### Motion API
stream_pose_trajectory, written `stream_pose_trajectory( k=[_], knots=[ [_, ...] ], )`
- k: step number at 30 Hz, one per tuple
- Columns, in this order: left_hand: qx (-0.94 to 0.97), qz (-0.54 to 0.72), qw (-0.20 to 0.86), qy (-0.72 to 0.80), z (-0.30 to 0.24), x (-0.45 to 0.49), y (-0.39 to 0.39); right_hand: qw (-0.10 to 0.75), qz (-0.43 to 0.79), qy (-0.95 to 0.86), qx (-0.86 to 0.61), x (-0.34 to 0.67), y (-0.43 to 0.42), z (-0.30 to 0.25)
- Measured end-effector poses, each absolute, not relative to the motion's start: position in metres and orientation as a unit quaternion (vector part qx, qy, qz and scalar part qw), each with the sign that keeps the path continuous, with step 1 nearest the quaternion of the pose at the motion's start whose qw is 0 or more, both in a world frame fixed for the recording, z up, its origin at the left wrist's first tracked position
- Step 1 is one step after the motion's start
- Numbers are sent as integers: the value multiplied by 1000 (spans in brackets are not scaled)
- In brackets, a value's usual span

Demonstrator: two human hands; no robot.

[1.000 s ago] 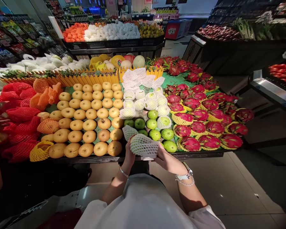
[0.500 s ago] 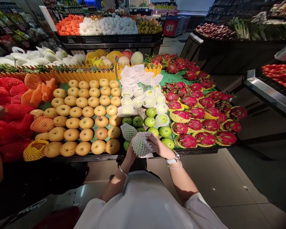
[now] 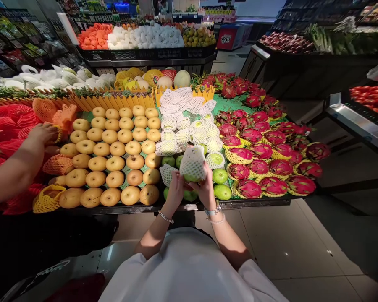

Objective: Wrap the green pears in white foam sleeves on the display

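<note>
A green fruit in a white foam net (image 3: 192, 161), perhaps a guava or apple, is held up over the front edge of the display. My right hand (image 3: 206, 188) wraps round it from the right and below. My left hand (image 3: 175, 188) is closed at its lower left, fingers against the net's open bottom, where green skin shows. Bare green fruits (image 3: 220, 176) lie around and below my hands. Just left of my left hand lies a white net sleeve (image 3: 168, 174). Behind stand several netted green fruits (image 3: 198, 135) and a pile of white foam nets (image 3: 176, 97).
Rows of round brown pears (image 3: 115, 163) fill the left, dragon fruit (image 3: 260, 166) the right. At far left a co-worker's hand (image 3: 47, 133) reaches over red foam nets (image 3: 14, 115) with a yellow net at its fingers. The display's dark front edge (image 3: 119, 208) runs before me.
The netted fruit has risen and tipped, its green underside now showing. My right hand has shifted from its top to its lower right. The co-worker's arm has reached in further from the left.
</note>
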State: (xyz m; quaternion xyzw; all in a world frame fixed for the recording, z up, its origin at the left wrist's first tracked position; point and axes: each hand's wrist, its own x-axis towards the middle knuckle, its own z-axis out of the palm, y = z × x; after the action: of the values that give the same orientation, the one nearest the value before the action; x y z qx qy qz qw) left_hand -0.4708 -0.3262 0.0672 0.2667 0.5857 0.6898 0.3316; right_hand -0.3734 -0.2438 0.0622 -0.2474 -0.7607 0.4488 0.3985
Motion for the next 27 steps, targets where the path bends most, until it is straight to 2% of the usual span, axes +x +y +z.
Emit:
stream_pose_trajectory(
  k=[3,7,13,18,20,23,25,27],
  knots=[
    [344,642,246,639,72,-474,-326,424,510,-706,-246,-374,-234,58],
    [434,580,167,669,79,-488,-324,398,531,-702,-259,-367,-232,51],
    [518,516,155,665,83,-493,-325,380,622,-634,-261,-372,-239,38],
    [617,440,137,638,77,-484,-332,382,625,-631,-255,-373,-232,26],
    [577,485,86,651,70,-481,-334,378,620,-642,-246,-371,-228,23],
    [435,635,31,637,60,-475,-337,381,620,-650,-217,-367,-222,25],
    [393,672,96,620,56,-470,-338,370,636,-656,-168,-363,-219,29],
    [391,656,174,622,55,-467,-340,348,644,-667,-137,-360,-217,36]
  ],
)
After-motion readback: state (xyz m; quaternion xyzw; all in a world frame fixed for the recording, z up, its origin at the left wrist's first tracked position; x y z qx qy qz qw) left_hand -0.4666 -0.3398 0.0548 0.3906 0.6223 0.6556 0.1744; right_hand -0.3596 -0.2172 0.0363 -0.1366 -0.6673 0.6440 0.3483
